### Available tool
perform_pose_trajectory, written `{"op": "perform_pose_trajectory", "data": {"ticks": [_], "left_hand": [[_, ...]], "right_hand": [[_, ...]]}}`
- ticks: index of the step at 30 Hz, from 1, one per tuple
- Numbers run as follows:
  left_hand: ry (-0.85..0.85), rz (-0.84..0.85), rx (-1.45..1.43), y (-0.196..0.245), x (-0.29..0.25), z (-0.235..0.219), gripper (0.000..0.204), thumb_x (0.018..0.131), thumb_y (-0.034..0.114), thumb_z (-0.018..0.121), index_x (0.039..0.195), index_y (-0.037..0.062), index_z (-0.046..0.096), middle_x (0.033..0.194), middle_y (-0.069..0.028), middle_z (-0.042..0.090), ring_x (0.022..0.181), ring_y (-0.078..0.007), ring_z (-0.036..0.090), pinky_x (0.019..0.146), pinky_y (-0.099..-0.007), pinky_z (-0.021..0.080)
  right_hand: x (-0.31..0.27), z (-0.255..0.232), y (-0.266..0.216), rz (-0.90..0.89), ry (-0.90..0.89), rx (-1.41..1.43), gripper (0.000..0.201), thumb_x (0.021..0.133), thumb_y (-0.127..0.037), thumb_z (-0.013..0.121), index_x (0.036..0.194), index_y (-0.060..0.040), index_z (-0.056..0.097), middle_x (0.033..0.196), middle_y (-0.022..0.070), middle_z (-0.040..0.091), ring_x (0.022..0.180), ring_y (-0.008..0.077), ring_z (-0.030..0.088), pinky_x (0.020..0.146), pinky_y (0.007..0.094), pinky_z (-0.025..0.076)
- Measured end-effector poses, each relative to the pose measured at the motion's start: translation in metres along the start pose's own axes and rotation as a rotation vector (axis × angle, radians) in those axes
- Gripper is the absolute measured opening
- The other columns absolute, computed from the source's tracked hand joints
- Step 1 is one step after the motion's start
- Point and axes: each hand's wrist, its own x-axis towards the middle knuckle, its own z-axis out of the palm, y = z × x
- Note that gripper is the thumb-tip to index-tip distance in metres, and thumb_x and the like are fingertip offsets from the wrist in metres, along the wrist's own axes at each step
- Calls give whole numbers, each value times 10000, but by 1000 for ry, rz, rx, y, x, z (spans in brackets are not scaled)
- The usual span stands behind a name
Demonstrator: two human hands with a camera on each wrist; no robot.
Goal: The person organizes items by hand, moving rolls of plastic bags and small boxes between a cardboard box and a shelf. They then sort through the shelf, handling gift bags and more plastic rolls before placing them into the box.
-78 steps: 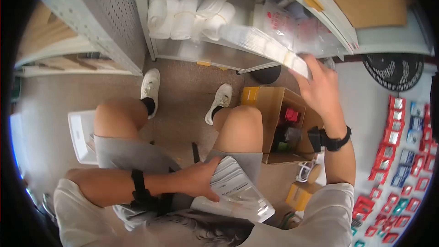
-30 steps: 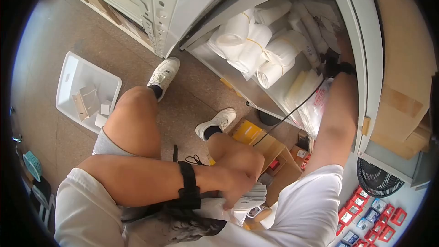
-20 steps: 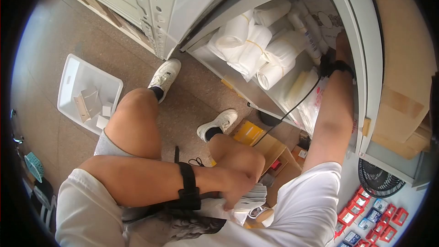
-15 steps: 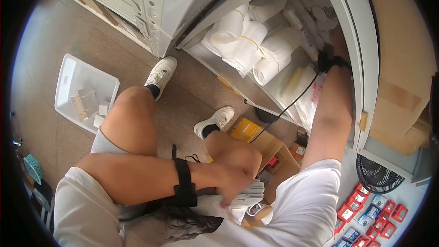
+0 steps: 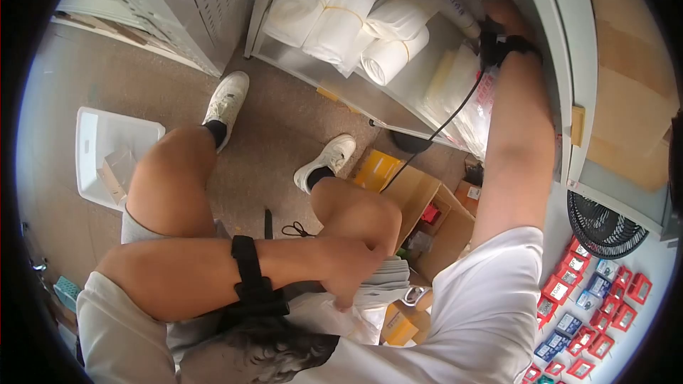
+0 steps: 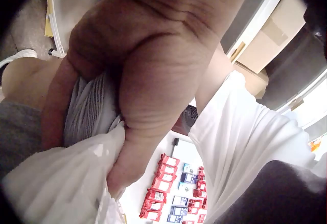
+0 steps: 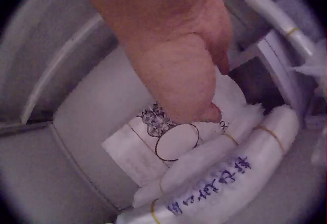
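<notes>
Gripping a ridged grey stack (image 6: 92,110): left hand (image 6: 158,78).

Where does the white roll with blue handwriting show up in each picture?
Head view: the roll lies at the upper right, inside the cabinet, beside the right hand.
Left wrist view: not in it.
Right wrist view: the roll runs diagonally across the bottom, its writing readable as blue marks.
Shared landmark: the person's right arm, at least partly visible in all three.
</notes>
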Motion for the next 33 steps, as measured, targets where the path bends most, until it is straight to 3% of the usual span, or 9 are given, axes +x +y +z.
{"op": "perform_pose_trajectory", "data": {"ticks": [4, 8, 14, 19, 21, 25, 27, 29, 33], "left_hand": [[28, -4, -4, 4, 0, -6, 1025, 583, 242, 866, 1349, -122, 291, 1045, -269, 641, 1025, -386, 627, 848, -428, 511], [-128, -74, 44, 4, 10, -8, 992, 578, 250, 869, 1334, -104, 332, 1116, -271, 619, 1047, -379, 614, 854, -426, 510], [285, 272, 54, 2, -21, -23, 761, 517, 229, 874, 1101, -77, 494, 1085, -210, 528, 1030, -319, 551, 877, -364, 465], [226, 288, -269, 13, -41, -23, 875, 585, 125, 859, 1332, -30, 430, 1198, -168, 576, 1122, -262, 568, 973, -341, 454], [257, 211, -207, 19, -44, -24, 898, 589, 116, 857, 1360, -20, 417, 1212, -160, 585, 1123, -252, 575, 975, -338, 456], [376, 90, -299, 17, -29, -10, 896, 568, 145, 882, 1337, -21, 453, 1178, -116, 609, 1083, -205, 584, 948, -334, 470], [365, 14, -273, 17, -26, -9, 779, 703, 223, 836, 1346, 5, 456, 1174, -124, 611, 1075, -198, 592, 938, -338, 483], [453, -125, -885, 13, -25, -17, 604, 901, 380, 668, 1355, 38, 465, 1206, -148, 606, 1107, -226, 598, 947, -350, 492], [546, 451, -1229, 27, -33, 1, 631, 1005, 523, 419, 1451, 85, 330, 1405, -149, 477, 1238, -275, 532, 978, -428, 487]], "right_hand": [[-13, 11, -41, -15, 514, -119, 743, 840, -245, 612, 1504, -101, 313, 1509, 334, 262, 1406, 470, 270, 1175, 463, 254], [-137, -45, -162, 6, 166, 134, 530, 921, -224, 569, 1408, -61, 439, 1421, 258, 454, 1333, 413, 425, 1112, 433, 339], [-378, -123, -281, 151, -11, 1067, 271, 967, -163, 570, 1179, 2, 604, 1151, 119, 688, 1062, 211, 656, 904, 318, 509], [-533, -122, -297, 597, -500, 1546, 672, 966, -553, 520, 1339, 1, 443, 1180, 76, 616, 1060, 140, 585, 890, 290, 491], [-591, -88, -325, 641, -318, 1832, 805, 902, -637, 560, 1362, 9, 421, 1285, 93, 563, 1130, 156, 557, 966, 304, 452], [-595, -105, -362, 720, -184, 1859, 720, 882, -361, 717, 1409, 3, 389, 1313, 96, 564, 1190, 176, 541, 1014, 327, 433], [-596, -106, -362, 876, -287, 1850, 736, 871, -238, 751, 1445, 0, 357, 1344, 101, 552, 1229, 200, 529, 1033, 338, 424], [-594, -101, -360, 939, -27, 1993, 607, 835, -74, 768, 1348, 4, 453, 1267, 96, 595, 1149, 167, 568, 1001, 334, 455], [-562, -114, -336, 967, 349, 2023, 486, 890, -22, 686, 1331, -35, 480, 1248, 109, 616, 1102, 175, 615, 923, 317, 519]]}}
